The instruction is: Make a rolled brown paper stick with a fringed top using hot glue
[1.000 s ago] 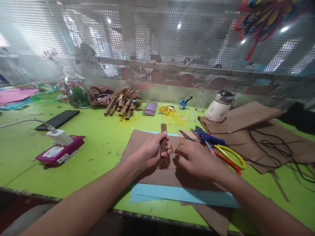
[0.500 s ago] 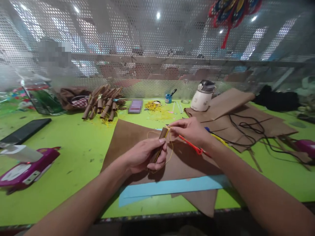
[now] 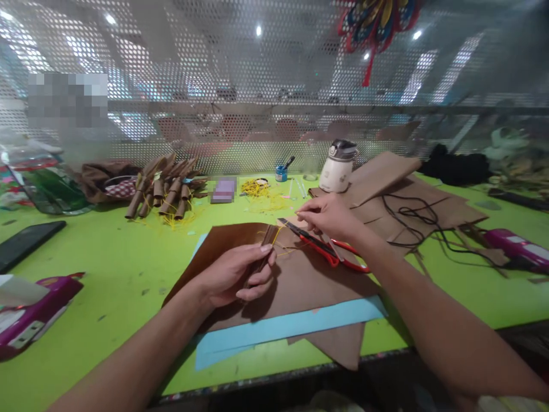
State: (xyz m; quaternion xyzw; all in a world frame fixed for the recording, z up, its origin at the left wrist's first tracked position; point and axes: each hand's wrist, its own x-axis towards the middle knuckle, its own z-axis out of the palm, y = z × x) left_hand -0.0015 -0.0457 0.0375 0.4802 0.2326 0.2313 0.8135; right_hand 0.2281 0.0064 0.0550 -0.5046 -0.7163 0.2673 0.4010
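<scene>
My left hand (image 3: 244,272) is closed around a small brown paper roll (image 3: 269,236), its upper end sticking out past the thumb. Yellow thread (image 3: 277,234) runs along the roll, and thin loose strands trail to its right. Slightly farther back and to the right, my right hand (image 3: 328,216) is raised, thumb and fingertips pinched on what looks like the thread's end. Beneath it, red-handled scissors (image 3: 332,257) lie with their blades pointing at the roll. A large brown paper sheet (image 3: 309,286) is under both hands, with a light blue strip (image 3: 291,329) along its near side.
Several tied brown rolls (image 3: 171,191) lie at the back left, beside a purple box (image 3: 223,190) and tangled yellow thread (image 3: 256,187). A white bottle (image 3: 337,169) stands behind brown sheets (image 3: 433,200) crossed by a black cable (image 3: 412,214). A phone (image 3: 32,243) and purple power strip (image 3: 43,309) sit left.
My right hand has drawn away from the roll's top end, leaving a gap. The scissors beneath it show more fully. The whole view has shifted, so the table's things appear farther left.
</scene>
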